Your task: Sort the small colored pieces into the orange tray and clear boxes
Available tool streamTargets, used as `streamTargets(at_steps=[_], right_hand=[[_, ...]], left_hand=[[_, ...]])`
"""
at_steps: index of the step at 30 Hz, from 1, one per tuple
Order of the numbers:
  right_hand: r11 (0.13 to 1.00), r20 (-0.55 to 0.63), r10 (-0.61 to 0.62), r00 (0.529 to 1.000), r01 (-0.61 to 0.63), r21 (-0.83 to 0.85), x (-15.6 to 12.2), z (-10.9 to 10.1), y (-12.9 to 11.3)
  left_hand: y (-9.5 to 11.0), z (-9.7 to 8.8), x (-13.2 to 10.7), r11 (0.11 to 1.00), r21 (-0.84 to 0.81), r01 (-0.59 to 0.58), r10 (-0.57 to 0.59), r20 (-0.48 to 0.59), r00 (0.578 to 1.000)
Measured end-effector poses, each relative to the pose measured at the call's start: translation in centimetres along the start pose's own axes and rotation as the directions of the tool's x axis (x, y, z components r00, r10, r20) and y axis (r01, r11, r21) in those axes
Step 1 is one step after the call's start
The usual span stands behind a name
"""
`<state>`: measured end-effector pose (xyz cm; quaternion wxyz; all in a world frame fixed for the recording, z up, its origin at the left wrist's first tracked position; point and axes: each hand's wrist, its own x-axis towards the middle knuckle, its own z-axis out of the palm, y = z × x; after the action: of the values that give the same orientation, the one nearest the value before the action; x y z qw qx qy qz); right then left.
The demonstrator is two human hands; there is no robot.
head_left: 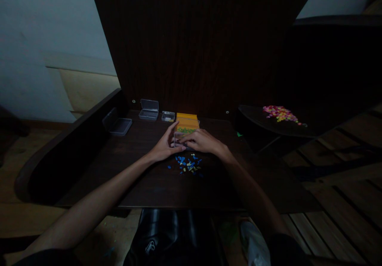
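Note:
A clear plastic box [179,135] with small green pieces [187,130] in it stands on the dark wooden tabletop. My left hand [164,146] grips its left side, the thumb along the near edge and a finger up along the side. From the right, my right hand [204,140] reaches over the box, its fingers bunched together and pointing down into it. Whatever those fingertips hold is too small and dark to make out. Just in front of the box, loose blue and pale yellow pieces [190,164] lie scattered. Directly behind it is an orange-yellow block or packet [187,118].
Open clear cases stand at the back left: one case [148,114], a smaller case [168,116] and a flat case [121,126]. Pink and yellow pieces [280,114] are heaped on a dark ledge at right. A wooden side rail [68,138] borders the left.

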<state>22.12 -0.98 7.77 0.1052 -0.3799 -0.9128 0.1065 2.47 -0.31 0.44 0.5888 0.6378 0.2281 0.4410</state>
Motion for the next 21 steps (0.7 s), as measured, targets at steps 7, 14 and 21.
streamTargets(at_steps=[7, 14, 21], right_hand=[[0.991, -0.143, 0.035, 0.989, -0.016, 0.135, -0.4, 0.0, 0.0], [0.937, -0.038, -0.095, 0.995, 0.102, 0.333, -1.3, 0.6, -1.7], [0.989, 0.094, 0.038, 0.995, -0.051, 0.139, -0.8, 3.2, -1.8]], left_hand=[[0.6, -0.2, 0.1, 0.999, 0.041, 0.013, -0.011, -0.042, 0.999], [0.8, -0.8, 0.4, 0.998, 0.065, -0.021, 0.029, -0.119, 0.993], [0.7, -1.2, 0.6, 0.999, 0.045, -0.008, 0.015, -0.165, 0.986]])
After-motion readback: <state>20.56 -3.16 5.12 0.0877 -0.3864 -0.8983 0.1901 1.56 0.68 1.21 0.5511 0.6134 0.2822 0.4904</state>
